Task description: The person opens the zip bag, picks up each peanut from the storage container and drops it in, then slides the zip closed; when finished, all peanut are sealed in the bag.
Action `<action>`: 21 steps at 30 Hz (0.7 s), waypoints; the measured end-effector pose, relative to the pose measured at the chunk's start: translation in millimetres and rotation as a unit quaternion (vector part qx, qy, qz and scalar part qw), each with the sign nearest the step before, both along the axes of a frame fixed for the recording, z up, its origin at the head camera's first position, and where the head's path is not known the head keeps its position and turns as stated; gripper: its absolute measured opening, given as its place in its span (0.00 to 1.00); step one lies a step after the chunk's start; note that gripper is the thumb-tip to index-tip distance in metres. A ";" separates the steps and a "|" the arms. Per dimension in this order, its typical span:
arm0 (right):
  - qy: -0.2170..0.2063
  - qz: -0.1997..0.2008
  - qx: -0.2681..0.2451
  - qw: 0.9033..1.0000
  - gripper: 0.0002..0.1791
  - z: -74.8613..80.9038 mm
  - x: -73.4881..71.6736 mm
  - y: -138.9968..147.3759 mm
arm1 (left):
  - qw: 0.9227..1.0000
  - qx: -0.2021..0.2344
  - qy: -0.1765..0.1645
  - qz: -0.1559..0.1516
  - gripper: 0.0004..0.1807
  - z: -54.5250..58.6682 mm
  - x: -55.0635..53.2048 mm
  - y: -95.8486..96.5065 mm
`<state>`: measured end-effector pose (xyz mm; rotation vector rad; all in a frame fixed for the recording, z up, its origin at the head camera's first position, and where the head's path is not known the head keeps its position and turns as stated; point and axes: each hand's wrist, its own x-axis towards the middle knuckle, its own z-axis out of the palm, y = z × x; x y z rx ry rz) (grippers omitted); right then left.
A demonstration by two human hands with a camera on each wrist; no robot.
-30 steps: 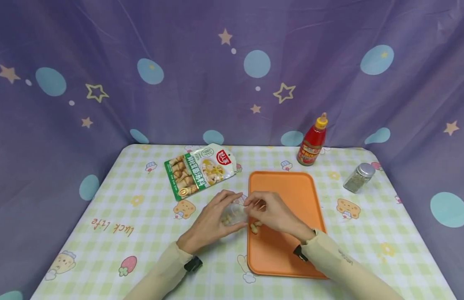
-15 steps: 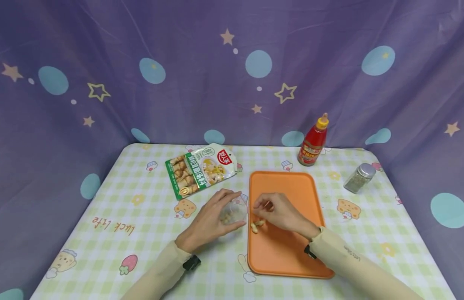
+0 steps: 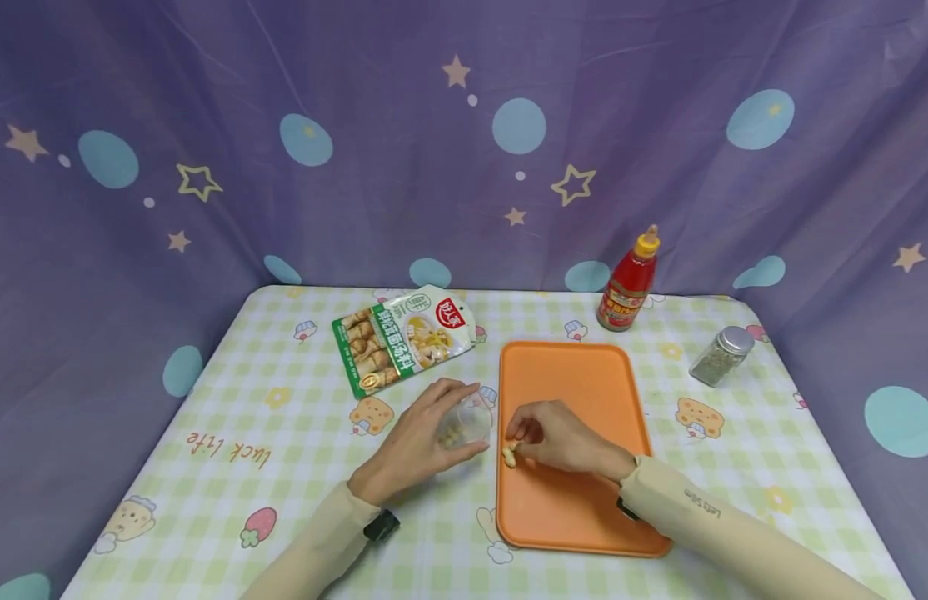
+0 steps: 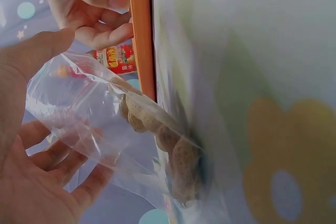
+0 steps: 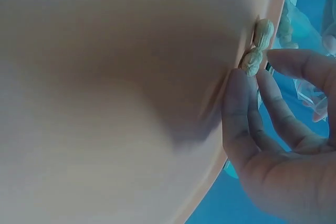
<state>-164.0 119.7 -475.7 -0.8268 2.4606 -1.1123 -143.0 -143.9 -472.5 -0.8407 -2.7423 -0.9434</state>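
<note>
My left hand [image 3: 415, 437] holds a clear plastic bag [image 3: 473, 417] spread at its mouth, left of the orange tray [image 3: 565, 525]. Several peanuts [image 4: 184, 163] in their shells lie inside the bag in the left wrist view. Over the tray's left side, my right hand [image 3: 565, 437] reaches down to peanuts [image 3: 509, 456] lying along the rim. In the right wrist view, thumb and fingertips sit on either side of the near peanut [image 5: 252, 62], which still lies on the tray. Part of these peanuts is hidden by the fingers in the head view.
A green and white food pouch [image 3: 404, 340] lies behind the left hand. Beyond the tray stands a red sauce bottle [image 3: 627, 292] with a yellow cap. A seasoning jar [image 3: 722, 357] with a silver lid is to the right. The checkered tablecloth [image 3: 232, 392] covers the table.
My right hand has drawn back from the bag's mouth, then moved down and toward me to the peanuts on the tray. The left hand keeps the bag in nearly the same place.
</note>
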 end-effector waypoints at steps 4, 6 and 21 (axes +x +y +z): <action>0.011 0.006 0.015 1.000 0.10 0.4 0.6 -0.6 | 1.000 0.004 -0.001 0.001 0.42 -0.9 0.9 -0.2; 0.015 0.004 0.025 1.000 0.11 -0.3 1.0 -0.4 | 1.000 0.008 -0.002 0.002 0.42 -1.2 1.2 0.2; 0.003 -0.023 0.011 1.000 0.08 -6.0 2.9 0.4 | 1.000 0.006 -0.006 0.002 0.43 -0.4 1.3 0.3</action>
